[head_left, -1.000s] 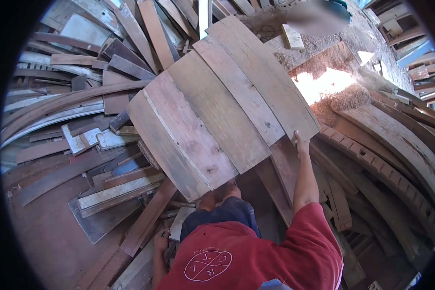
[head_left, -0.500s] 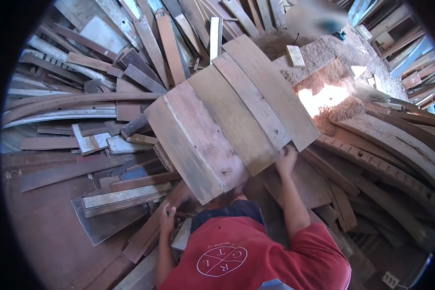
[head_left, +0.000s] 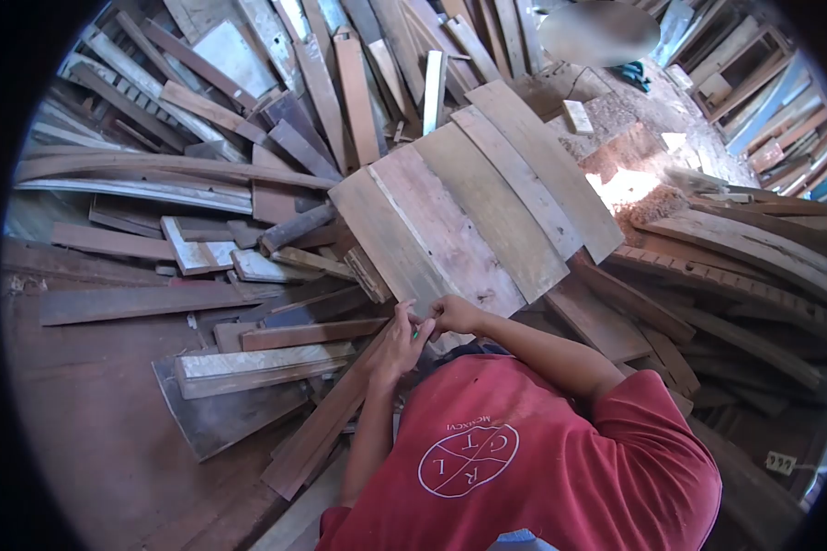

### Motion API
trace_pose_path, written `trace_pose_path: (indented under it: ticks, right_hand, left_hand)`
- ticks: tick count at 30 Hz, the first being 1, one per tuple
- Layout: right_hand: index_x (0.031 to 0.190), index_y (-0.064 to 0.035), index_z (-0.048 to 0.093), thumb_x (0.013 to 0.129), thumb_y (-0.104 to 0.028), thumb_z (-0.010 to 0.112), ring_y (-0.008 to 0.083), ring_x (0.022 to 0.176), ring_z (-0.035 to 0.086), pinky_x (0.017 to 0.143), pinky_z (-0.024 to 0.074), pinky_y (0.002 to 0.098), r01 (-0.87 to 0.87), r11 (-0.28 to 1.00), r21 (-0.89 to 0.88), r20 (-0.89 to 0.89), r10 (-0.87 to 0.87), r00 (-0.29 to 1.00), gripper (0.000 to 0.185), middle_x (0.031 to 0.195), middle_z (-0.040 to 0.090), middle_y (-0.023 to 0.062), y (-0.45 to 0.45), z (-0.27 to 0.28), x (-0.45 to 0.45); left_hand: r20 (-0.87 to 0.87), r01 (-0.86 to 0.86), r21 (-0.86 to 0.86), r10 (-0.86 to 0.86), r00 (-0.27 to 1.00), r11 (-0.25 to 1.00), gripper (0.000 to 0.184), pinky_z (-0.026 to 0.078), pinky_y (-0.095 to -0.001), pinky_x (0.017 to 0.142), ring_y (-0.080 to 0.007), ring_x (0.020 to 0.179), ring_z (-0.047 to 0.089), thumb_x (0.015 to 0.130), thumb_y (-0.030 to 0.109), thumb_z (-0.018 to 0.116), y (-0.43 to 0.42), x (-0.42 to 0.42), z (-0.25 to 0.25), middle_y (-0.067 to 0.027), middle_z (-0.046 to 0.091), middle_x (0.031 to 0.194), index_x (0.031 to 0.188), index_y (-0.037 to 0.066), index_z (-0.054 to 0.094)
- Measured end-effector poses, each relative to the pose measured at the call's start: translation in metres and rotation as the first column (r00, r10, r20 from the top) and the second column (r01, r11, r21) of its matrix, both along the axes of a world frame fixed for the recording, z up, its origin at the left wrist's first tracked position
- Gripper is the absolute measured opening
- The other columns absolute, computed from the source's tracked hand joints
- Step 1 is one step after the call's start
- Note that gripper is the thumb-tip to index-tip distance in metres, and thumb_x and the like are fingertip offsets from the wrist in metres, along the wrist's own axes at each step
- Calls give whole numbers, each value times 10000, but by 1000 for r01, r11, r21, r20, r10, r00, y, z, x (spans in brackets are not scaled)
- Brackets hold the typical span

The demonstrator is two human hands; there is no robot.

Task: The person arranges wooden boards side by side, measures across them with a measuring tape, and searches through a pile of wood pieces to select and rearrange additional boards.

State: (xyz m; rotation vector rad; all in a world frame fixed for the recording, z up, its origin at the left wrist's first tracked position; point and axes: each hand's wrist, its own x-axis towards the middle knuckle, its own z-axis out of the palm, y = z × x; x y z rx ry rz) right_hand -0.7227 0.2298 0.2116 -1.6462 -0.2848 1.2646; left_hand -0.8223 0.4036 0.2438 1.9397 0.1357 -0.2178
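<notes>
Several wide wooden boards (head_left: 496,197) lie side by side before me, their ends uneven. Over the near left corner of these boards my two hands meet. My left hand (head_left: 402,342) has its fingers bent around something small and green, mostly hidden. My right hand (head_left: 455,315) is closed, its fingertips touching the fingers of my left; whatever it grips is too small to make out. A knot shows on the pinkish board (head_left: 450,230) just beyond my right hand.
Loose planks (head_left: 147,303) and offcuts are heaped at the left. Long curved timbers (head_left: 726,248) lie stacked at the right. Sawdust (head_left: 657,204) and a small block (head_left: 577,118) are at the upper right. Boards (head_left: 356,101) lean at the back.
My right hand has left the boards' near right edge and moved left to my left hand. My left hand has risen to the boards' near corner. The view has shifted, so the boards appear further right.
</notes>
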Motion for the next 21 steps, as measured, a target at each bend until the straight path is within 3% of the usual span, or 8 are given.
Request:
trace_pose_path:
  ticks: [2,4,7,11,13,15,18,21]
  right_hand:
    - [1049,-19,682,848,-112,742,192,839,738,738,588,328,-81,991,-110,145,96,985,230,921,711,74,4,12,-3]
    - [990,-29,678,817,-117,756,191,851,737,731,585,323,-41,999,-17,-35,40,999,209,904,721,90,2,26,-11]
    - [1011,-5,646,845,-133,720,219,877,735,769,584,341,327,944,50,-126,-319,939,222,974,732,138,-44,25,24]
    - [905,-23,689,894,-79,637,185,735,637,735,553,332,850,497,177,35,-866,499,77,888,696,109,-173,21,90]
    - [939,-42,700,883,-76,678,167,712,635,674,542,308,964,172,202,49,-985,165,69,859,694,68,-234,12,108]
    - [989,-53,695,889,-68,685,162,706,636,621,536,296,963,116,244,79,-992,99,102,849,696,65,-261,27,98]
    - [1401,43,374,873,-92,738,217,842,687,647,505,313,970,13,243,73,-997,-5,655,1054,671,153,-260,38,70]
    - [1463,-67,284,917,-92,671,213,860,691,681,555,359,978,55,202,95,-995,36,670,1105,659,96,-246,33,26]
  left_hand:
    - [-52,84,-14,-85,995,996,566,497,-431,869,-349,953,648,993,400,590,13,-9,-3,-223,647,1014,1364,21,390]
    - [-11,135,26,-135,991,990,520,502,-425,866,-349,940,654,992,397,593,29,-20,-10,-209,656,1002,1319,22,442]
    - [-129,102,26,-98,987,994,364,510,-384,842,-290,893,669,989,354,602,57,-46,-7,-155,686,952,1122,15,599]
    - [-316,241,10,-226,922,970,272,499,-330,775,-171,811,610,977,298,614,141,-100,-45,-71,661,867,1006,30,650]
    - [-412,258,-10,-239,879,966,256,495,-319,763,-150,793,594,974,290,617,169,-122,-50,-47,649,853,992,37,655]
    - [-536,239,-145,-279,797,960,239,487,-297,742,-121,781,590,968,275,624,186,-133,-59,-19,642,843,983,38,658]
    - [-518,235,-73,-238,821,969,206,472,-276,670,-81,774,592,955,239,633,179,-120,-72,-26,669,831,963,40,687]
    - [-372,240,-51,-242,896,969,191,469,-275,626,-77,733,606,948,216,633,154,-81,-96,-30,678,780,923,43,707]
